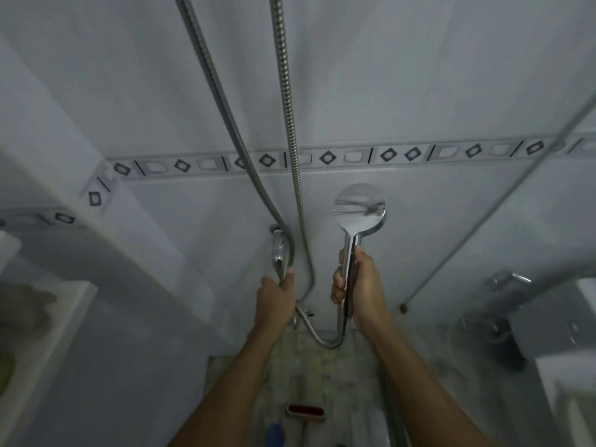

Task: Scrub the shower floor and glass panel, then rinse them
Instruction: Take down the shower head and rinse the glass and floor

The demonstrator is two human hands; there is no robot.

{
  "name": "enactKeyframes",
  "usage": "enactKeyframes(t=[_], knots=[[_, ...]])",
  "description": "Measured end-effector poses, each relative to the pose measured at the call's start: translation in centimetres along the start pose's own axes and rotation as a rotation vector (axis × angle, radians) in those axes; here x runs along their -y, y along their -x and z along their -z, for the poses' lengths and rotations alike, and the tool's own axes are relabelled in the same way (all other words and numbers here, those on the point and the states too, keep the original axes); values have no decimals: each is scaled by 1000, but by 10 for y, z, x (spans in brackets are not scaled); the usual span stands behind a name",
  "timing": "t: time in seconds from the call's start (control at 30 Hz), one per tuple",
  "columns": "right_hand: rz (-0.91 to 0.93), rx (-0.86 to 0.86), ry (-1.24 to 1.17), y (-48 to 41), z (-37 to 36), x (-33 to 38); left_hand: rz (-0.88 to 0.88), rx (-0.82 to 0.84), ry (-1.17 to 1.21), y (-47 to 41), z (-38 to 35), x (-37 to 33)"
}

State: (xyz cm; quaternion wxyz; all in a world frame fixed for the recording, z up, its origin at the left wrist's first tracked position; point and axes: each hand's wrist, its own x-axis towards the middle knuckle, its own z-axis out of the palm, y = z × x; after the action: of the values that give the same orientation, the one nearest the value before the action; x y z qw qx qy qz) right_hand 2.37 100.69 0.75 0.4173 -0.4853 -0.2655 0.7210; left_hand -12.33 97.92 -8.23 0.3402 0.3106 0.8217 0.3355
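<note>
My right hand [358,282] grips the chrome handle of a round hand shower [359,206], held upright in front of the tiled wall. Its metal hose [292,124] loops down below my hand and runs up out of view. My left hand [275,293] holds the lever of the chrome mixer tap [280,250] on the wall. Far below lies the pale shower floor [325,375]. The glass panel [516,221] stands at the right, its edge running diagonally.
A second hose [225,101] hangs from the upper left to the tap. A red-and-white brush [305,411] and a blue object [274,434] lie on the floor. A ledge [54,317] juts out at left. A toilet-paper holder [541,321] shows through the glass.
</note>
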Motion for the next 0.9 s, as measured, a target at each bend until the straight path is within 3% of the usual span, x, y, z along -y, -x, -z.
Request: enactKeyframes(t=[0.2,0.9], knots=[[77,-54,149,-10,2,-20,51,-42,-52,-9,-24,11],[234,-17,210,-21,23,-3,-24,-66,-30,-15,-46,-11]])
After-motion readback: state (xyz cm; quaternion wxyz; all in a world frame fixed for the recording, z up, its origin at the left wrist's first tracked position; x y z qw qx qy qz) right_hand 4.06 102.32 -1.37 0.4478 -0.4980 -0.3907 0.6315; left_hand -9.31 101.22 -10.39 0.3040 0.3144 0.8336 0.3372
